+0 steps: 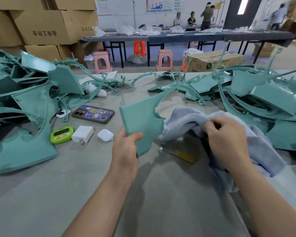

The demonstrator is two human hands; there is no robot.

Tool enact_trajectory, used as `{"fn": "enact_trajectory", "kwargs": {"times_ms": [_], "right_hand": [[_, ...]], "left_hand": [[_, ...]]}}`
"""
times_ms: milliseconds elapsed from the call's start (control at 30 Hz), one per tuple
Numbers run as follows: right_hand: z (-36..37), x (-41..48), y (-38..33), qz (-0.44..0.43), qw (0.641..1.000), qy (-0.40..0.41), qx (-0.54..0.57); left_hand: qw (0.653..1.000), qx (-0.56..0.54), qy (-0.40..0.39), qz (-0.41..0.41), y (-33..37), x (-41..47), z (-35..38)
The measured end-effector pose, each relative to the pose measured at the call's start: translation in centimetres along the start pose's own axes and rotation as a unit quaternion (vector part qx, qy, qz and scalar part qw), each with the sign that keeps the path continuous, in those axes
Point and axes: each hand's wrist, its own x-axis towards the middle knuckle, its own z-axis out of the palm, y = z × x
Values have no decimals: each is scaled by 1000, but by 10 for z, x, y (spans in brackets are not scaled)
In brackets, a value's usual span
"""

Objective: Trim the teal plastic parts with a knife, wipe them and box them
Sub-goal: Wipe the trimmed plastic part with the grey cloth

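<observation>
My left hand (126, 147) grips the lower corner of a flat teal plastic part (140, 117) and holds it tilted above the grey table. Its long curved arm arcs up to the right. My right hand (227, 139) is closed on a pale blue towel (191, 122), which drapes against the part's right edge and hangs to the table. Under the towel lies a yellow-handled knife (183, 153), partly hidden. Piles of teal parts lie at the left (24, 103) and at the right (266, 100).
On the table left of my hands lie a phone (93, 114), a green timer (61, 135), a white charger (82, 134) and a white earbud case (105, 135). Cardboard boxes (41, 26) stack behind on the left. Stools, tables and people are farther back.
</observation>
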Motion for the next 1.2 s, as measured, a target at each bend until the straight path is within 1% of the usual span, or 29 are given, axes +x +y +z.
{"fn": "enact_trajectory", "kwargs": {"times_ms": [33,100,167,233,300,367,433,533,633,700,800,867,967,1100,1200], "right_hand": [[-3,-6,-10,-32,999,4,29],[-6,-16,-30,-79,992,-30,94],[-2,-29,-47,-86,981,-75,154],[9,-41,-59,-100,974,-89,181],[24,-50,-66,-105,966,-115,205],[35,-54,-66,-109,958,-153,216],[41,-53,-62,-150,953,-185,187],[46,-48,-56,-221,954,-189,75],[50,-40,-55,-238,957,-163,-3],[53,-35,-55,-252,958,-127,-46],[58,-28,-64,-275,948,-68,-145],[63,-19,-75,-255,946,-48,-194],[69,-2,-89,-195,957,-36,-211],[76,15,-92,-109,978,16,-177],[75,25,-90,13,992,31,-123]], "left_hand": [[1000,13,-2,9,-1,0,2],[999,44,-20,24,-3,-2,6],[996,52,-60,28,-5,-7,11],[993,44,-103,36,-6,-14,18],[991,30,-124,38,-10,-20,23],[991,-11,-132,23,-12,-24,24],[990,-41,-136,-1,-9,-23,21],[990,-44,-136,-24,-1,-20,14],[989,-34,-142,-38,2,-19,14],[987,-39,-148,-39,2,-19,14],[987,-46,-148,-40,1,-16,10],[988,-46,-143,-45,0,-13,9],[988,-27,-141,-49,-3,-10,7],[986,8,-162,-29,-3,-11,6],[983,55,-174,28,-5,-13,12]]}}
